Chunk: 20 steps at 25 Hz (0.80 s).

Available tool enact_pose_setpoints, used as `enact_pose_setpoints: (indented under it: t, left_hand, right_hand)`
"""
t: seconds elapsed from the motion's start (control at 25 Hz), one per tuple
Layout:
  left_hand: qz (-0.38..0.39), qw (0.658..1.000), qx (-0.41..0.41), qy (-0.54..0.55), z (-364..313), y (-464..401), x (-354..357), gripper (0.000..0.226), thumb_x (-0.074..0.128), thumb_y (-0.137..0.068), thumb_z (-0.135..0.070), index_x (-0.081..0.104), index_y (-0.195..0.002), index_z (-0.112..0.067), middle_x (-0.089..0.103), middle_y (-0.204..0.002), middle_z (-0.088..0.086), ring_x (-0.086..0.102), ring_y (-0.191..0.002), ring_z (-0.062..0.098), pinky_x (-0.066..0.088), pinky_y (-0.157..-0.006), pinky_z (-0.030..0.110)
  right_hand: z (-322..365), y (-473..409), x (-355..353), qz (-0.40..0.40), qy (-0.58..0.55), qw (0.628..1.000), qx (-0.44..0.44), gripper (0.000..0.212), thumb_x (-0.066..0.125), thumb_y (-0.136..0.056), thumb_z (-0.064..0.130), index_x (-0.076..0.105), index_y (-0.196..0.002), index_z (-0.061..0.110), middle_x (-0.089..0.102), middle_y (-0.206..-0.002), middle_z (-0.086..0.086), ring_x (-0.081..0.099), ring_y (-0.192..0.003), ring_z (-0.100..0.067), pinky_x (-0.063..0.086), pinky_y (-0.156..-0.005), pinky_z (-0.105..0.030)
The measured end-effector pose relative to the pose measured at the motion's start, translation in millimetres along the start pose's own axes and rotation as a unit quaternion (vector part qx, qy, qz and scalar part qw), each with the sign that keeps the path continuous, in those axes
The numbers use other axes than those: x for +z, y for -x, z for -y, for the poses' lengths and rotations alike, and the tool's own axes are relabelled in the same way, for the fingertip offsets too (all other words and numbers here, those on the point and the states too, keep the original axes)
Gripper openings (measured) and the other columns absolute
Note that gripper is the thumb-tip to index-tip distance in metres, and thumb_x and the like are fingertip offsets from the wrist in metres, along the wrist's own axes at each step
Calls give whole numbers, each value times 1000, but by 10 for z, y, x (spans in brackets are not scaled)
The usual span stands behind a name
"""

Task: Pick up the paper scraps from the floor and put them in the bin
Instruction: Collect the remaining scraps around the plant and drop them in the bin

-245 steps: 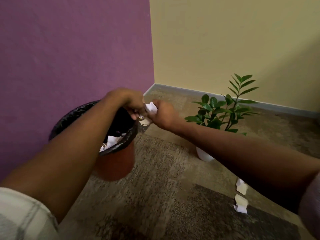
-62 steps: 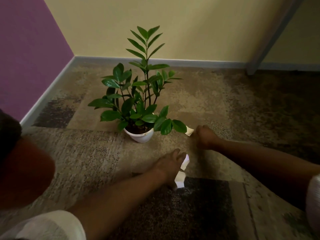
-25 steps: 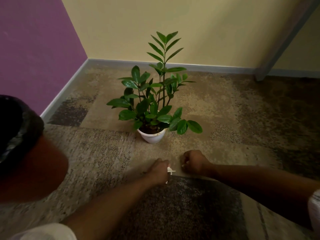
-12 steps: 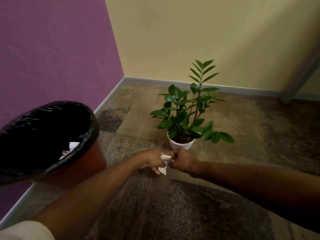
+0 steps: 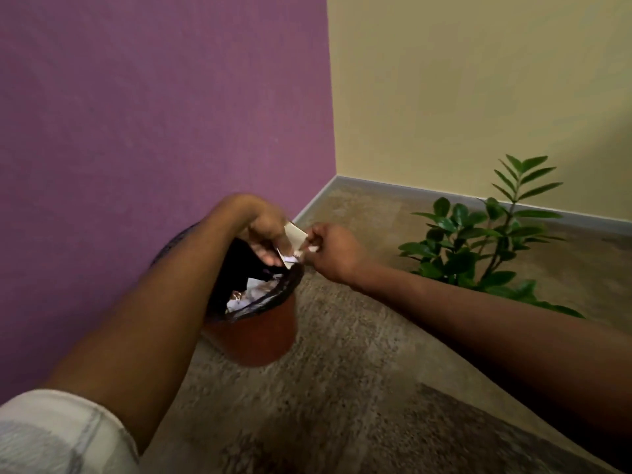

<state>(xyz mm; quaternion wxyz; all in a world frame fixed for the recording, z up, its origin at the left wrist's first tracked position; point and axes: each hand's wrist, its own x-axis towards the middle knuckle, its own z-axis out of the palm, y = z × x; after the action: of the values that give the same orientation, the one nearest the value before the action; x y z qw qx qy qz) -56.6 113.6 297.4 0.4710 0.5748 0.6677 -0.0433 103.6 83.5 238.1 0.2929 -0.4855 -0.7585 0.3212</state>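
**Paper scraps: held over bin, release pending**

Paper scraps [image 5: 293,241]: pale pieces, held above the near rim of the bin [image 5: 260,333]. Left hand [image 5: 265,229]: fingers curled round the scraps from above. Right hand [image 5: 333,249]: fingertips pinching a scrap at its edge. Step judged: depositing. Next move calls for both hands to let go squarely over the opening. Bin: reddish, black liner [image 5: 273,295], white crumpled paper inside. Potted plant [image 5: 478,241] stands apart, right.
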Motion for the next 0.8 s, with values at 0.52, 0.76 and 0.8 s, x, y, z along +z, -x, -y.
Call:
enact_pose_setpoints:
  t: [0.52,0.76,0.8]
  left_hand:
    - [-215,974,-57,-39,760,-23,-486,42,35,-96,9,49,-129,-13,56,-117,23,65,-71,25,57,-70,38]
    - [-398,895,173,-105,59,-231,18,26,54,-84,-2,66,-77,-24,71,-80,5,62,-68,15,51,-66,23]
    - [-418,873,221,-115,-90,-255,181,29,53,-81,-1,64,-73,-26,70,-80,0,62,-72,14,49,-71,23]
  right_hand:
    - [250,-365,529,52,-44,991,-115,37,55,-80,-6,66,-108,15,69,-111,-2,64,-103,-17,51,-91,-26]
    - [-241,-154,41,-95,-13,980,-172,27,51,-77,-3,66,-94,11,70,-92,-5,64,-83,-21,52,-75,-31]
    - [-372,-89,-68,-114,1,978,-173,25,50,-77,-4,65,-92,11,68,-90,-6,62,-82,-21,52,-74,-34]
